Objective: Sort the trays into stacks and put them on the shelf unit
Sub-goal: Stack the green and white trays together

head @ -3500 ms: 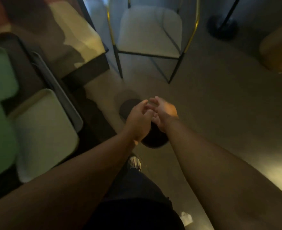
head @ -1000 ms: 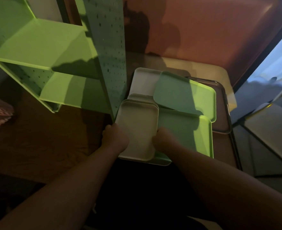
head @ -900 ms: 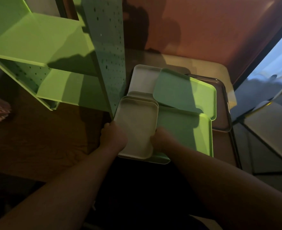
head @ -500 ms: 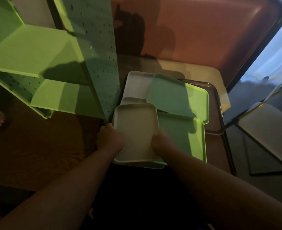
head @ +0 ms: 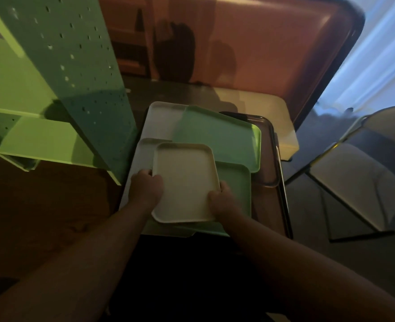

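Note:
A small cream tray is held level above the pile, my left hand gripping its left edge and my right hand its right edge. Under it lie a larger pale grey tray, another cream tray's corner, a green tray behind and a second green tray at the right. A dark brown tray sits beneath them at the right. The green perforated shelf unit stands to the left, its shelves bare.
The trays rest on a dark wooden table. A reddish padded panel rises behind. A chair with a pale seat stands on the floor at the right, close to the table's edge.
Both hands took hold of the small cream tray and have lifted it off the pile, shifting it right over the green tray. The view has moved closer.

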A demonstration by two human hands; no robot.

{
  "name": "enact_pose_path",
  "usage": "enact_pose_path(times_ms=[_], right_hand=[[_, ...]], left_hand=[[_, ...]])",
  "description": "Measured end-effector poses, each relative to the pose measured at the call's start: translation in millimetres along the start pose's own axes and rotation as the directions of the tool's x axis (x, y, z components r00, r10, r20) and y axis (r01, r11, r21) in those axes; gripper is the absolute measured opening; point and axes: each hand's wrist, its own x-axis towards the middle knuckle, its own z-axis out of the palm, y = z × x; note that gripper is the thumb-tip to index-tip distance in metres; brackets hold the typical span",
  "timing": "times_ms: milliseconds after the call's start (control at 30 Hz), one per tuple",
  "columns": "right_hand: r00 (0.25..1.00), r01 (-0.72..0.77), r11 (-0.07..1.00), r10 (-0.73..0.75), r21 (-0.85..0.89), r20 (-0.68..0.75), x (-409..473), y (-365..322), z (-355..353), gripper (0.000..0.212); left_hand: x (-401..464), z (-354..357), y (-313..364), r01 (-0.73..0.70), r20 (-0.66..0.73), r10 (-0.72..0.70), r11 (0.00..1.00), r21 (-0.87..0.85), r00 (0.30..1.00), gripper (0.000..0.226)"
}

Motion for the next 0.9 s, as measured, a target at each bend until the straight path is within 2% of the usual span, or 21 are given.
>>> enact_pose_path(times_ms=[167,233,300,367,400,467,533,633,700,767,833,900], right_hand=[[0.999,-0.008,0.994,0.002,0.108,0.053,4.7,6.8,-49.1,0.042],[0.995,-0.008,0.995,-0.001,0.095,0.100,12.5,9.6,-67.2,0.042],[0.987,-0.014,0.998,0.005,0.056,0.161,15.7,7.6,-84.5,0.043],[0.971,-0.055,0.995,0.034,0.085,0.239,17.4,4.8,-101.0,0.043],[0.964,-0.091,0.989,0.057,0.120,0.258,18.3,4.0,-109.7,0.043],[0.960,-0.147,0.968,0.089,0.204,0.266,19.1,1.4,-121.3,0.035],[0.970,-0.171,0.932,0.102,0.319,0.222,26.1,2.4,-124.7,0.033],[0.987,-0.160,0.851,0.148,0.500,0.065,45.0,14.9,-122.2,0.058],[0.985,-0.135,0.811,0.172,0.570,-0.012,49.2,19.7,-115.4,0.055],[0.977,-0.076,0.864,0.164,0.497,-0.137,43.0,18.3,-106.2,0.041],[0.962,-0.023,0.951,0.104,0.310,-0.251,38.2,15.7,-101.1,0.036],[0.956,0.008,0.981,0.050,0.194,-0.289,39.2,14.0,-96.2,0.034]], left_hand=[[-29.2,18.5,21.2,0.085,0.028,-0.082,0.989,-0.122,0.996,0.032],[-38.9,18.7,29.4,0.127,0.066,-0.114,0.962,-0.240,0.991,0.032],[-38.3,18.5,32.8,0.181,0.093,-0.157,0.904,-0.387,0.983,0.057],[-30.5,18.8,29.2,0.176,0.079,-0.158,0.876,-0.449,0.984,0.075],[-27.7,18.4,28.3,0.164,0.069,-0.150,0.876,-0.453,0.986,0.074],[-23.3,16.0,27.8,0.145,0.067,-0.128,0.876,-0.460,0.989,0.051],[-17.2,13.9,24.7,0.160,0.122,-0.116,0.874,-0.459,0.986,0.027],[-8.7,14.1,15.2,0.271,0.231,-0.187,0.867,-0.418,0.955,0.025],[-7.7,15.0,9.2,0.332,0.278,-0.243,0.880,-0.340,0.929,0.024],[-7.5,15.7,1.8,0.340,0.316,-0.270,0.920,-0.192,0.910,0.025],[-10.6,15.2,-3.4,0.290,0.354,-0.258,0.956,-0.041,0.899,0.014],[-8.3,13.2,-9.5,0.250,0.391,-0.251,0.967,0.053,0.885,0.014]])
